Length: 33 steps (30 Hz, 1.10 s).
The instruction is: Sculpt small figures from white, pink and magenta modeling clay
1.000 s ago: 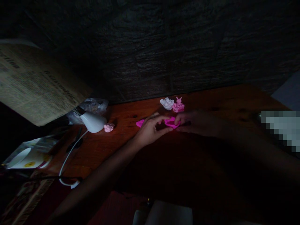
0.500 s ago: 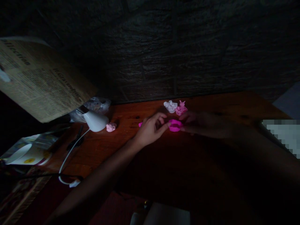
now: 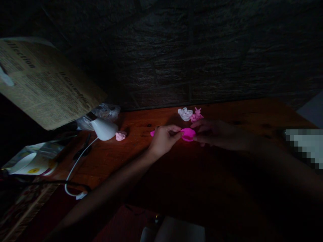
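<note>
A bright pink, round flat piece that looks like modelling clay point(image 3: 188, 134) is between my two hands, above the wooden table. At its left edge, the thumb and index finger of my left hand point(image 3: 163, 139) are closed in a pinch. My right hand point(image 3: 214, 134) curves round the right edge, thumb below and fingers above, in deep shadow. Just behind stand a white clay figure point(image 3: 185, 114) and a pink clay figure with ear-like points point(image 3: 196, 115). Another bright pink bit point(image 3: 152, 133) shows partly behind my left hand.
On the left are a pale pink lump point(image 3: 121, 135), a white lamp base point(image 3: 104, 129) with a cable, dark scissors point(image 3: 84, 149) and a paper cup point(image 3: 31, 164). A newsprint-patterned shade point(image 3: 50, 84) overhangs that side. Behind the table point(image 3: 141, 119) rises a dark stone wall point(image 3: 166, 60).
The pink piece now shows more of its round face, turned towards me. My left hand's fingers have drawn closer together on its edge. The whole view has shifted slightly.
</note>
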Each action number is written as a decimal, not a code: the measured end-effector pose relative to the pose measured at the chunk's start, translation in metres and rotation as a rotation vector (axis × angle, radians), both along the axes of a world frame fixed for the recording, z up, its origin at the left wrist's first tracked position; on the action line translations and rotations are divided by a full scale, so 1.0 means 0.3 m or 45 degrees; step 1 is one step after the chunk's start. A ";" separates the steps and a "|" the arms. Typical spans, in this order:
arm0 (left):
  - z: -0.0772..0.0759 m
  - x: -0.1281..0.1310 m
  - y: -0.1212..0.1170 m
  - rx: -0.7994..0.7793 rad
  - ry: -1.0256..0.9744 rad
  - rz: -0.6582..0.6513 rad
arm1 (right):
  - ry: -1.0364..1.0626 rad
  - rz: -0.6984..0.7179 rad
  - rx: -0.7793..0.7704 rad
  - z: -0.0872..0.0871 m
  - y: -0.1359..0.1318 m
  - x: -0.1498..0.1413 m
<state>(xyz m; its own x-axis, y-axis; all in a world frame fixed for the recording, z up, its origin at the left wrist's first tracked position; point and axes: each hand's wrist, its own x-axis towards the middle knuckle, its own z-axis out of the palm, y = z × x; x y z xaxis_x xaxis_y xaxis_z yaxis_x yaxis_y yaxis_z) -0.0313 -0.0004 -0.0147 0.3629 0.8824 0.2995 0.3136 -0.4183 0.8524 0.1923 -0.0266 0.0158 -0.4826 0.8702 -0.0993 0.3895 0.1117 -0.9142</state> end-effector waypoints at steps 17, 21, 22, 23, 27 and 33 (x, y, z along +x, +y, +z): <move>0.005 0.019 -0.014 0.092 0.195 0.061 | -0.091 0.028 0.000 0.009 -0.003 -0.015; 0.042 0.014 -0.027 0.144 0.363 0.071 | -0.080 0.008 0.022 0.007 -0.004 -0.012; 0.049 0.013 -0.029 0.150 0.400 0.075 | -0.076 -0.001 0.030 0.008 -0.005 -0.012; 0.053 0.011 -0.030 0.155 0.439 0.081 | -0.068 -0.011 0.041 0.010 -0.006 -0.012; 0.055 0.008 -0.028 0.193 0.579 0.099 | -0.054 -0.036 0.093 0.015 -0.008 -0.017; 0.044 0.007 -0.016 0.230 0.586 0.030 | -0.044 -0.039 0.145 0.011 -0.010 -0.023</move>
<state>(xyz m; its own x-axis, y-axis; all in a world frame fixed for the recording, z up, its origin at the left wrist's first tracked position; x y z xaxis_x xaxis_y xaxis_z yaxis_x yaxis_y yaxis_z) -0.0292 -0.0051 -0.0014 0.4739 0.8407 0.2622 0.6516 -0.5350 0.5378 0.1853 -0.0295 0.0190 -0.4537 0.8910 -0.0150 0.4251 0.2016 -0.8824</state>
